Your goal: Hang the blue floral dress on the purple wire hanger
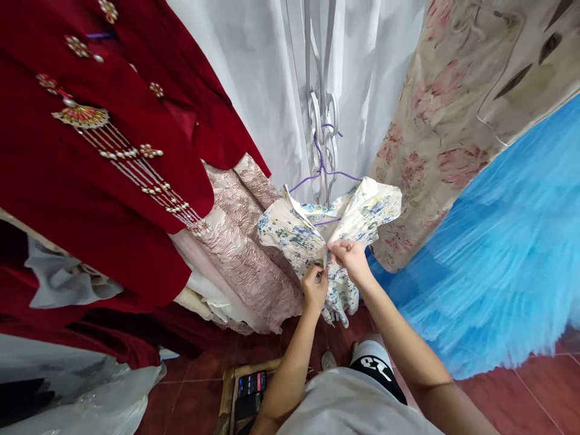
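In the middle of the head view, a cream dress (290,232) with blue and yellow flowers hangs on a purple wire hanger (322,168). My right hand (348,257) is closed on the dress front, fingers pinching the fabric at the base of the V-neckline. Just below and to the left, my left hand (315,287) pinches the front edge of the same dress. The fingers hide the exact spot where the two front edges meet. Below my hands the ruffled lower part of the dress hangs down.
Dark red velvet garments (90,181) with beaded ornaments and a pink brocade garment (249,241) hang at left. At right are a beige floral garment (421,121) and a blue tulle skirt (498,254). A white curtain (244,66) hangs behind. A phone (252,383) lies on a wooden stool (226,393).
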`<state>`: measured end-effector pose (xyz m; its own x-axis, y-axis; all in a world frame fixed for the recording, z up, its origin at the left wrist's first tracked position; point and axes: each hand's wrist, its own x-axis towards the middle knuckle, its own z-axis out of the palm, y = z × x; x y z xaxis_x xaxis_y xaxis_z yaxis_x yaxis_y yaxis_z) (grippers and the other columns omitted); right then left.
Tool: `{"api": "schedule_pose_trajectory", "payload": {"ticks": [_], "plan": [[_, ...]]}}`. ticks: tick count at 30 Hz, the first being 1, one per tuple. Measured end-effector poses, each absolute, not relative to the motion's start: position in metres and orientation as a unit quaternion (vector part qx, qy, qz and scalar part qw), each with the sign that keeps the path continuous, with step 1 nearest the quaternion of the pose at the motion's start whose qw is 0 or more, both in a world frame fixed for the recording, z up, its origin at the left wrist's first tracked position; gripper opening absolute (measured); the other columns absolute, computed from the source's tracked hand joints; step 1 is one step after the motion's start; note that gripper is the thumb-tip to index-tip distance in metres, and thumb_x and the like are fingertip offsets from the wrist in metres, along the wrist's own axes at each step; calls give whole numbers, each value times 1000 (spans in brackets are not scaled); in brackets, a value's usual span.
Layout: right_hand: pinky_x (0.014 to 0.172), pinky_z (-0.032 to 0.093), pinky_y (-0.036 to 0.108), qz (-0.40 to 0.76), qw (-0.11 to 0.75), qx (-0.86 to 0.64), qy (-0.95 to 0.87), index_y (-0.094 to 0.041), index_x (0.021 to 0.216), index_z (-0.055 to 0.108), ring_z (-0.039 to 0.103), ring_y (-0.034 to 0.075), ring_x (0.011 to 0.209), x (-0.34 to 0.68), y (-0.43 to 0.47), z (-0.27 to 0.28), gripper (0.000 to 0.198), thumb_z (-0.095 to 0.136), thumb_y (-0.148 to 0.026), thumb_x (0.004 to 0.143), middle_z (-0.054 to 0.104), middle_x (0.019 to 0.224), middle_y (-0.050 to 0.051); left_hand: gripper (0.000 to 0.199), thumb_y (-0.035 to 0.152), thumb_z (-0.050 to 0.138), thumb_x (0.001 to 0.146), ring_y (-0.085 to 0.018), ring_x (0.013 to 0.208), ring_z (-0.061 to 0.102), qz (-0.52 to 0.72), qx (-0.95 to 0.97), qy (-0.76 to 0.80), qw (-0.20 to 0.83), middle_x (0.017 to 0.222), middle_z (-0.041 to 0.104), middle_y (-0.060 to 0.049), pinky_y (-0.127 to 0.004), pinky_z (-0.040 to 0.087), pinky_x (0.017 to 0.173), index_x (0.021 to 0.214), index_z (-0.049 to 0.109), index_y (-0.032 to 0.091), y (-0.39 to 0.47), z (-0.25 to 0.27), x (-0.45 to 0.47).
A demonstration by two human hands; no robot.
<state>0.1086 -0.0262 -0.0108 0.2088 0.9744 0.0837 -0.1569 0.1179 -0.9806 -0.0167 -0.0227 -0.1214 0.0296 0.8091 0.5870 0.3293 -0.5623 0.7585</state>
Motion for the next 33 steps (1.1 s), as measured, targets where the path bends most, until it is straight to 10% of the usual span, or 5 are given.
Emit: {"api": "schedule_pose_trajectory", "payload": {"ticks": [22,29,33], "plan": [[40,28,21,343,704,-416,-463,-17,64,64,35,6,42,109,44,100,31,71,-40,83,58,51,0,30,32,60,93,-14,67,55,467,754,392,245,67,56,0,-26,45,68,67,57,19,-19,-138,-55],[41,25,23,332,683,-440,-480,-17,70,65,35,7,38,107,30,89,28,69,-41,85,52,46,-3,33,31,49,102,-22,107,64,591,749,281,98,131,62,-15,-34,55,82,132,59,22,40,1,-47],[42,28,24,313,682,-444,-490,-17,72,65,36,8,39,108,26,86,29,68,-43,85,56,48,-2,28,26,44,105,-20,105,66,503,832,231,24,118,69,-10,-34,53,89,122,65,22,75,92,-34]]}}
